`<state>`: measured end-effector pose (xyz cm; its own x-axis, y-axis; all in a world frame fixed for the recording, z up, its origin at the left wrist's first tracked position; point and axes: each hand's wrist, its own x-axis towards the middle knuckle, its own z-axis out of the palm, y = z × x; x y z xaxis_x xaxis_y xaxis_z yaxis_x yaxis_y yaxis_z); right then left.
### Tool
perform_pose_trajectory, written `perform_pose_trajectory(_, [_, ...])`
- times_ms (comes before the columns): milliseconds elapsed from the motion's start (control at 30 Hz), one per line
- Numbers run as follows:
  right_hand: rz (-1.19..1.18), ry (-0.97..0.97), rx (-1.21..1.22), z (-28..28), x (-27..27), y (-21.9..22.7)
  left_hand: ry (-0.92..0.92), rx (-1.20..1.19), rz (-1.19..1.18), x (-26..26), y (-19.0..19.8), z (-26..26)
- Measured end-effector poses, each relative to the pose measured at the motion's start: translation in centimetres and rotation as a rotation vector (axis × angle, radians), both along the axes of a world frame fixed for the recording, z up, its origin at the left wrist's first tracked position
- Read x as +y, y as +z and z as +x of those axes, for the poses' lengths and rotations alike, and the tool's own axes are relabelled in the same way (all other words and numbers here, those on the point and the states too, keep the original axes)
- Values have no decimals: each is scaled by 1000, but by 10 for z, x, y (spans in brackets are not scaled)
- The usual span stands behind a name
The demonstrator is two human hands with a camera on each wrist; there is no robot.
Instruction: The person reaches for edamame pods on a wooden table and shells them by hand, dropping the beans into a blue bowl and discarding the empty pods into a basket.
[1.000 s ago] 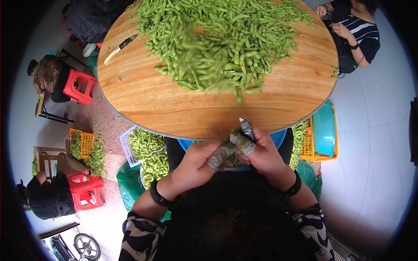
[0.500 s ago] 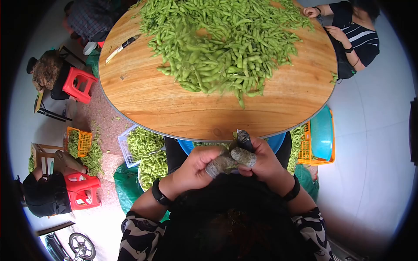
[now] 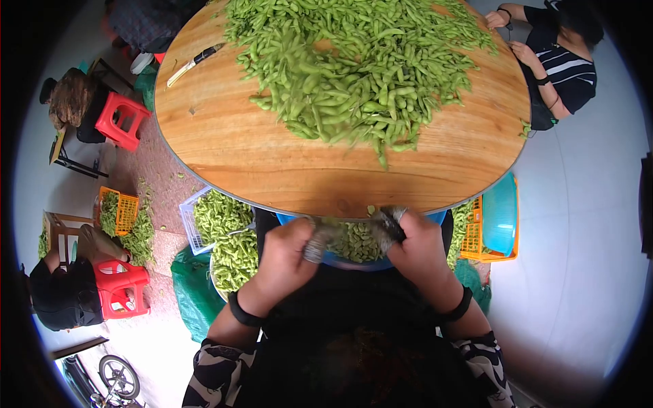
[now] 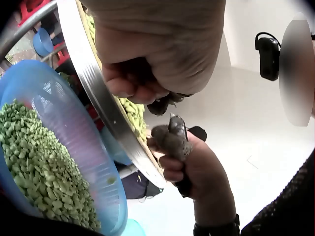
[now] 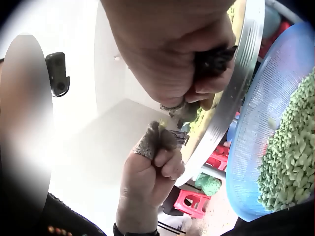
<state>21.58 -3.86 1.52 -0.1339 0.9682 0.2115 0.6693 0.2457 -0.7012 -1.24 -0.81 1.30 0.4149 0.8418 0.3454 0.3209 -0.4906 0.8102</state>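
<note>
My left hand [image 3: 282,255], thumb and finger wrapped in grey tape, is held over a blue basket [image 4: 59,103] of shelled green beans [image 3: 357,243]. In the right wrist view, the left hand [image 5: 147,169] pinches a small yellow-green piece [image 5: 163,123] at its fingertips. Some distance to the right, my right hand [image 3: 422,248] curls round a dark tool; its pointed blade [image 4: 177,126] shows beside the taped thumb in the left wrist view. The two hands are apart. Green pods [image 3: 354,81] lie heaped on the round wooden table [image 3: 224,149] in front.
A knife [image 3: 195,64] lies on the table's left side. Crates of pods [image 3: 221,214] and a green sack [image 3: 194,292] stand at the left. At the right is an orange crate with a blue-green basket [image 3: 499,214]. Several people sit around, one [image 3: 561,64] at the table's right.
The hands, together before, have separated, the left hand going left and the right hand slightly right. More of the shelled beans shows between them. The view has shifted a little.
</note>
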Motion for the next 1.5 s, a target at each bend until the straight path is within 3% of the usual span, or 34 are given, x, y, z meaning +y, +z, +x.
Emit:
perform_pose_trajectory(67, [106, -99, -66, -8, 14, 5, 67, -43, 6, 0, -1, -16])
perform_pose_trajectory(100, [214, -92, -168, -11, 22, -5, 186, -16, -72, -2, 0, -28])
perform_pose_trajectory(200, [79, -11, -271, -19, 18, 2, 494, 117, -135, -1, -2, -68])
perform_pose_trajectory(333, [69, 78, -147, -9, 8, 0, 757, 504, 46, 8, -23, -122])
perform_pose_trajectory(400, [31, 74, -125, -6, 17, -3, 762, 659, -113, 10, -38, -149])
perform_pose_trajectory(467, [243, -93, -192, -2, 33, -6, 905, 906, 15, 4, -49, -156])
perform_pose_trajectory(533, [297, -184, -297, -1, 54, -4, 895, 826, 63, 8, -38, -151])
perform_pose_trajectory(600, [158, -295, -392, 2, 67, -9, 858, 670, 116, 13, -10, -126])
perform_pose_trajectory(667, [198, -284, -388, 2, 69, -12, 720, 464, 107, 15, 7, -95])
perform_pose_trajectory(733, [219, -307, -374, 4, 58, -12, 515, 229, 98, 14, 25, -51])
perform_pose_trajectory(800, [238, -328, -352, 9, 48, -15, 195, 128, 132, 19, 18, -23])
perform_pose_trajectory(867, [235, -329, -302, 14, 39, -14, 43, 152, 75, 23, 19, 7])
perform_pose_trajectory(1000, [161, -223, -281, 17, 27, -10, 0, 231, 56, 30, 7, 38])
perform_pose_trajectory(1067, [111, -192, -315, 15, 18, -13, 86, 80, 55, 30, 5, 42])
perform_pose_trajectory(1133, [203, -50, -324, 10, 13, -10, 111, 56, 22, 28, 3, 39])
perform_pose_trajectory(1200, [134, -19, -291, 7, 5, -8, 147, 35, -10, 23, 2, 33])
perform_pose_trajectory(1300, [181, 54, -199, 3, -2, -7, 174, 20, -6, 14, 2, 25])
perform_pose_trajectory(1367, [94, 28, 67, -1, -5, -5, 158, -8, -4, 10, 0, 23])
perform_pose_trajectory(1400, [94, 29, 71, -1, -5, -6, 159, -5, -4, 7, 1, 21])
perform_pose_trajectory(1500, [51, -24, 236, -5, -5, -9, 25, 77, -160, -1, 5, 19])
